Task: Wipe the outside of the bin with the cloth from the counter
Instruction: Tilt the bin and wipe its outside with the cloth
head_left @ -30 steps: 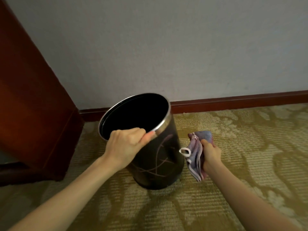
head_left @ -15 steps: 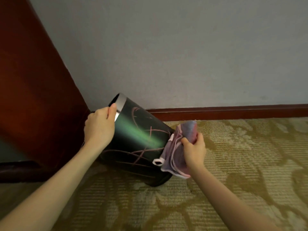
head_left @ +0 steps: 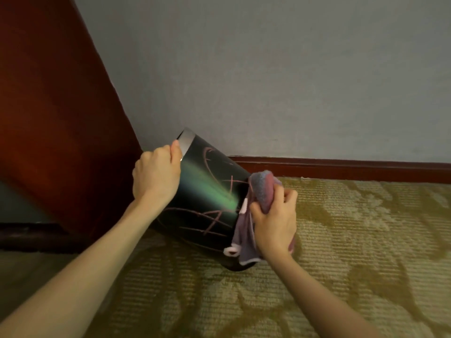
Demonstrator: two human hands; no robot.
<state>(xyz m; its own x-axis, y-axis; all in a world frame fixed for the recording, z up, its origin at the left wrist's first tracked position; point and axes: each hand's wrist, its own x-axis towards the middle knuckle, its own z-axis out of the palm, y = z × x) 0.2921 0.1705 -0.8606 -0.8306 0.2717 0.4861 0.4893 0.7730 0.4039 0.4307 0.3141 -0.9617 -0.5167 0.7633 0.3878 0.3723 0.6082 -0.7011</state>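
Nearest to me, two bare forearms reach in from the bottom corners over a green-gold patterned carpet (head_left: 353, 252). The right hand (head_left: 275, 223) has its fingers curled tight round a bunched purple and pink cloth (head_left: 262, 191), and I can see no gap in that grip. The cloth lies against the lower end of the bin's outer wall, near the base, and a small pale loop (head_left: 230, 251) hangs from its bottom edge.

The bin (head_left: 207, 198) is a dark, glossy cylinder with thin pink line markings and a green streak of reflected light. It is tilted steeply, with its base on the carpet and its mouth pointing up and to the left. The left hand (head_left: 156, 176) grips the silver rim band (head_left: 186, 140), with the thumb on the outside and the fingers wrapped out of my sight over the edge.

To the left stands a red-brown wooden panel (head_left: 48, 118). Behind the bin, a dark red skirting board (head_left: 341, 168) runs along a plain grey wall (head_left: 268, 69).
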